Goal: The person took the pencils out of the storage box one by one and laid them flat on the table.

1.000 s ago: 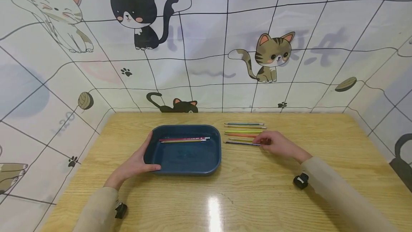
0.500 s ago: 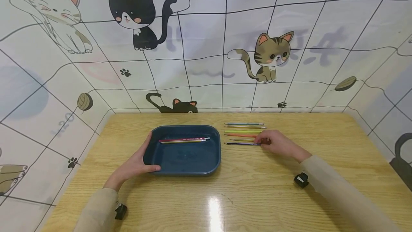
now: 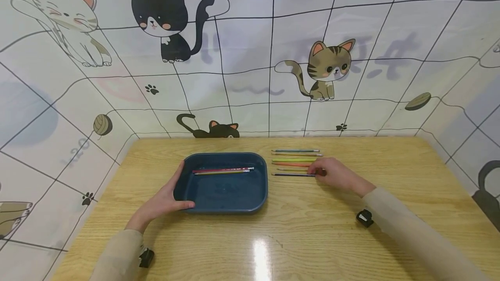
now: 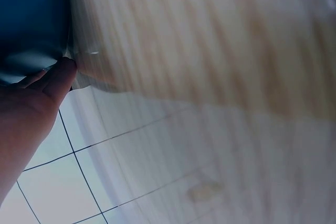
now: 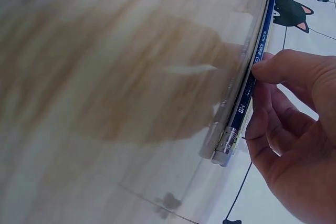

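Observation:
My left hand point(image 3: 166, 198) holds the left side of a dark blue plastic tub point(image 3: 226, 200), thumb over the front rim and fingers along the left wall. A red pencil point(image 3: 211, 170) and a yellow pencil point(image 3: 222, 172) lie side by side inside it. To the tub's right, my right hand point(image 3: 339, 177) pinches the eraser end of a dark blue pencil point(image 5: 259, 53) between thumb and fingers. This pencil lies along the table, nearest me in a row of several pencils. Behind it are an orange pencil point(image 3: 291, 164) and a yellow-green pencil point(image 3: 294, 160).
At the back of the row lie a teal pencil point(image 3: 294, 150) and a yellow-brown pencil point(image 3: 297, 154). The wooden table point(image 3: 218, 246) meets a cat-printed cloth backdrop point(image 3: 250, 90) at the back and sides.
Hands, tub and pencils keep nearly the same places. The right fingers shift only slightly at the end of the dark blue pencil.

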{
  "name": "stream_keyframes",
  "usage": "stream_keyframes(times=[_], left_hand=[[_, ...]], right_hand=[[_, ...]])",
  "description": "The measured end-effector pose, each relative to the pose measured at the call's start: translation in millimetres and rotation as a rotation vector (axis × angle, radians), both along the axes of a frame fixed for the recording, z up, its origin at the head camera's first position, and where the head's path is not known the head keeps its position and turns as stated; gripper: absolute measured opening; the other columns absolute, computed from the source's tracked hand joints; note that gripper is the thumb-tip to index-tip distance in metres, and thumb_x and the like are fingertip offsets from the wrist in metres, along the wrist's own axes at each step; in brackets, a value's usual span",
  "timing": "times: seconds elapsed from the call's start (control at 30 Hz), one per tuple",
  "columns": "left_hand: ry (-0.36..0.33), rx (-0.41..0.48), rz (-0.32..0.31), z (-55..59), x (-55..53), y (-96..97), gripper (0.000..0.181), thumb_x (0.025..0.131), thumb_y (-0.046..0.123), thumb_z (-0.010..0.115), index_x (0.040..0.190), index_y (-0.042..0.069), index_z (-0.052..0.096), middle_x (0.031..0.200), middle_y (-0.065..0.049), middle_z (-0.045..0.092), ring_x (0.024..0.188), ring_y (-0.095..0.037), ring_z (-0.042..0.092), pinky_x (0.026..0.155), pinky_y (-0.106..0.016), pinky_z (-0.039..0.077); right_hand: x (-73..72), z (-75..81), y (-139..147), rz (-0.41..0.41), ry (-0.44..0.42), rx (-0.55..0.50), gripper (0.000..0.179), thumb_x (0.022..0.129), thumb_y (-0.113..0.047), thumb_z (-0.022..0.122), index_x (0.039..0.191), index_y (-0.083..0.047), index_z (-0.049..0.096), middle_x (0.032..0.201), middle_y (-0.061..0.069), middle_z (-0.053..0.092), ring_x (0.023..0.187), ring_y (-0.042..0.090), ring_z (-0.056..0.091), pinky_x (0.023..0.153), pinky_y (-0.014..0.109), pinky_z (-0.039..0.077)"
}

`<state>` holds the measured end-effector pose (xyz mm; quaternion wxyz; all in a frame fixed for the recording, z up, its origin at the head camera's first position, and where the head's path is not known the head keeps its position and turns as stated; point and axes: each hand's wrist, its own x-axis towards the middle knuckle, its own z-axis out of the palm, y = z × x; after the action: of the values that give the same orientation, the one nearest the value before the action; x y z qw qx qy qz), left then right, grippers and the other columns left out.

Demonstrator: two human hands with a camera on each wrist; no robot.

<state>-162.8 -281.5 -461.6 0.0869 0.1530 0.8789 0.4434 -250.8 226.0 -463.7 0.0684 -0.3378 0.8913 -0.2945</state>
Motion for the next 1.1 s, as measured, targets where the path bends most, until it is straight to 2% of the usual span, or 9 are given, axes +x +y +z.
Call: stream_keyframes(times=[0.2,0.43,0.67,0.93,1.1], left_hand=[[0.007,0.004,-0.007,0.3,-0.1,0.5,0.121,0.074,0.022,0.085,0.156,0.017,-0.005,0.159,-0.019,-0.004,0.142,-0.044,0.001,0.106,-0.066,0.011],[0.005,0.003,-0.006,2.2,1.3,1.3,0.122,0.073,0.021,0.085,0.156,0.018,-0.004,0.160,-0.018,-0.004,0.142,-0.043,0.000,0.106,-0.066,0.010],[-0.002,0.000,0.000,2.7,2.4,1.9,0.122,0.073,0.021,0.085,0.156,0.019,-0.004,0.160,-0.018,-0.003,0.142,-0.043,0.001,0.106,-0.066,0.011],[0.003,0.002,0.001,2.3,2.4,2.8,0.122,0.073,0.020,0.085,0.156,0.018,-0.004,0.159,-0.019,-0.003,0.142,-0.044,0.001,0.106,-0.066,0.010],[-0.003,0.001,0.004,3.2,2.8,2.8,0.121,0.074,0.020,0.085,0.156,0.018,-0.003,0.159,-0.018,-0.003,0.142,-0.043,0.001,0.106,-0.066,0.010]], right_hand=[[0.1,1.7,3,-0.050,-0.024,-0.063,0.019,0.085,0.006,0.066,0.099,-0.007,0.071,0.093,-0.001,0.066,0.082,0.013,0.058,0.069,0.031,0.049],[-0.2,6.7,2,-0.058,-0.014,-0.145,0.019,0.082,0.008,0.068,0.099,-0.001,0.071,0.086,0.005,0.066,0.075,0.013,0.056,0.064,0.027,0.049],[4.8,7.1,-2,-0.097,-0.075,-0.214,0.020,0.082,0.007,0.069,0.101,0.000,0.071,0.088,0.003,0.065,0.079,0.014,0.057,0.068,0.028,0.050],[8.6,7.2,-10,-0.089,-0.103,-0.304,0.018,0.086,0.003,0.069,0.104,0.003,0.070,0.096,0.011,0.068,0.084,0.018,0.059,0.072,0.029,0.052],[9.5,7.3,-18,-0.101,-0.127,-0.318,0.019,0.087,-0.001,0.070,0.105,0.003,0.069,0.097,0.010,0.067,0.085,0.017,0.058,0.072,0.028,0.050]])
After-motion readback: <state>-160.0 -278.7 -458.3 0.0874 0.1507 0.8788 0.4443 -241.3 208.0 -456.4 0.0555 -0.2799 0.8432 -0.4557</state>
